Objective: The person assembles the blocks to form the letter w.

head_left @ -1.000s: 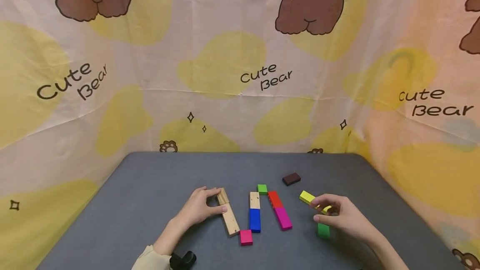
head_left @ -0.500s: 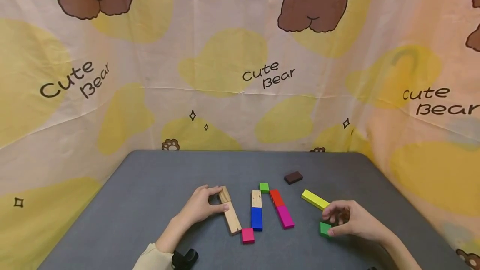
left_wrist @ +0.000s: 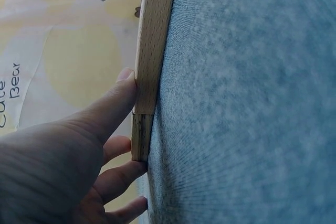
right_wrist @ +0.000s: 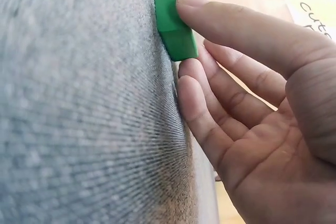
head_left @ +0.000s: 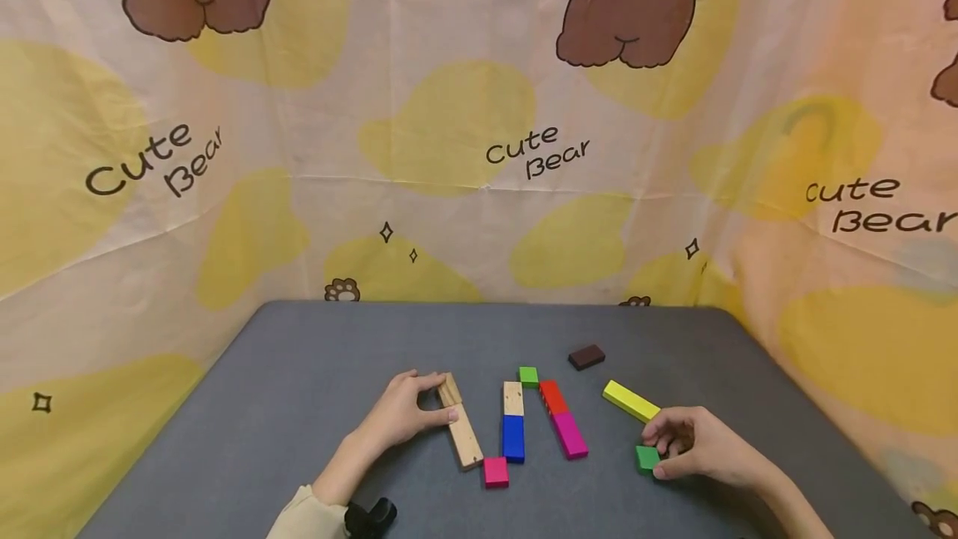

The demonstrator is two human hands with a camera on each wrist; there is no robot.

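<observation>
My left hand [head_left: 404,412] holds two plain wooden blocks that lie end to end, a short one [left_wrist: 141,137] and a long one [left_wrist: 155,45]. Its thumb presses against the long block, and the other fingers reach round the short block's end. On the right, my right hand [head_left: 703,445] pinches a small dark green block [right_wrist: 170,11] on the table. The thumb lies against the block in the right wrist view, with curled fingers on its far side. Just behind that hand a long yellow block [head_left: 630,400] lies slanted.
A pink block [head_left: 496,472] sits at the long wooden block's near end. Beside it stand a blue block [head_left: 513,439] with a wooden piece [head_left: 512,398], a light green cube [head_left: 528,377], and red [head_left: 553,397] and magenta [head_left: 570,436] blocks. A dark brown block [head_left: 587,357] lies farther back.
My right hand has moved from over the yellow block toward me, down to the dark green block, and its thumb now touches it. The left hand stays on the wooden blocks.
</observation>
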